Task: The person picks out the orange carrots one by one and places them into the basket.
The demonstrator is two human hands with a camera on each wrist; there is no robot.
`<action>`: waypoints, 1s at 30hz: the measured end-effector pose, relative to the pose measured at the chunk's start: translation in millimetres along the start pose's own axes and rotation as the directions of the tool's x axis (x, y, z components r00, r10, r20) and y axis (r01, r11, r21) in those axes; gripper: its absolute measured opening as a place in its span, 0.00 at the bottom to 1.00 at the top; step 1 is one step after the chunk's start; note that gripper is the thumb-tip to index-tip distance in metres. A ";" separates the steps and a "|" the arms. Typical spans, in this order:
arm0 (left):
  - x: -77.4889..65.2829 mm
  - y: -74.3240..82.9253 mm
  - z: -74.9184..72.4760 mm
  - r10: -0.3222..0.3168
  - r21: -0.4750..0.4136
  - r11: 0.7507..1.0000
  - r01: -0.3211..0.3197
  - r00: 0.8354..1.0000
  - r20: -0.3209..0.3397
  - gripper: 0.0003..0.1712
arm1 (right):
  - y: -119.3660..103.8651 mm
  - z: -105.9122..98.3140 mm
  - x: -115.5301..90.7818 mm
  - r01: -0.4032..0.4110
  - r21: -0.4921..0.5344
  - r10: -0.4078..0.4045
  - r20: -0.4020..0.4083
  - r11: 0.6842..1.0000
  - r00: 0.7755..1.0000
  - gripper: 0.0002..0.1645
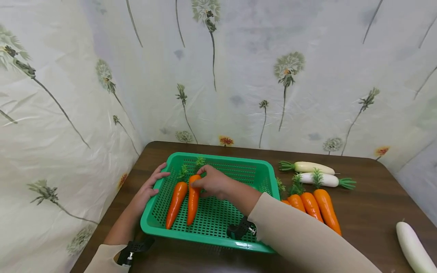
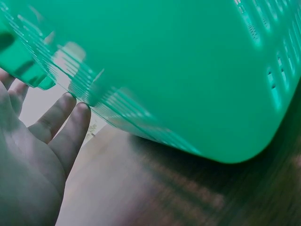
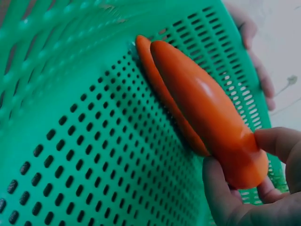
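Green plastic forms the rectangular perforated basket [image 1: 191,236] near the left edge of the dark-brown wooden desk [image 1: 370,212]. The work looks early: one glossy, tapered orange carrot [image 1: 176,204] lies inside, and the right hand [image 1: 215,182] pinches a second carrot [image 1: 192,204] by its thick end, beside it. The left hand [image 1: 145,195] touches the left rim, fingers extended. Apparently left: orange carrots outside [image 1: 327,210] against the basket's right edge, and long white radishes [image 1: 317,179] towards the desk's far edge.

Gripped a glossy orange tapering carrot [image 1: 192,203] with feathery green leaves [image 1: 200,162], tip toward the near side, inside a rectangular green perforated plastic basket [image 1: 216,218]. Touched the basket, upright on the brown wood-grained tabletop [image 1: 368,220], at its left side.
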State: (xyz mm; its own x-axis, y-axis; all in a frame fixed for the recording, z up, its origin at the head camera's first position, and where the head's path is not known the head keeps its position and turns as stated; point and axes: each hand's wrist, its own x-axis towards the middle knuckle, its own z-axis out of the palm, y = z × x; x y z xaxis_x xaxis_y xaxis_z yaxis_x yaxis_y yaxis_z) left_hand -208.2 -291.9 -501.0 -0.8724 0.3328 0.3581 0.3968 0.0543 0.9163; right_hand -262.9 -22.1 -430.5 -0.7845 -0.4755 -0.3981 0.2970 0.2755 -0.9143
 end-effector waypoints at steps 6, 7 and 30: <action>2.4 -1.5 0.9 -0.026 -0.004 1.000 0.026 1.000 -0.003 0.32 | 8.0 -1.0 1.6 -0.030 0.002 0.030 0.029 1.000 0.999 0.28; 2.3 -1.4 1.1 -0.026 -0.003 1.000 0.026 1.000 -0.005 0.32 | 9.0 -0.8 1.9 -0.033 0.000 0.033 0.036 0.999 0.999 0.27; 1.6 -0.5 1.8 0.007 -0.024 1.000 -0.008 1.000 -0.007 0.31 | 13.7 -1.4 3.8 -0.117 -0.041 0.119 0.057 0.992 0.991 0.26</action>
State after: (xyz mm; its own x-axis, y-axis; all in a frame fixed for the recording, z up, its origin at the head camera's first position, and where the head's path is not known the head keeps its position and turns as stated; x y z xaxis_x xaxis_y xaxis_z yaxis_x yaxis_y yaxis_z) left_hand -209.4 -289.7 -501.2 -0.8712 0.3270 0.3660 0.3965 0.0293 0.9176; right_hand -262.6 -19.0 -444.5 -0.7110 -0.4863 -0.5079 0.3642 0.3632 -0.8576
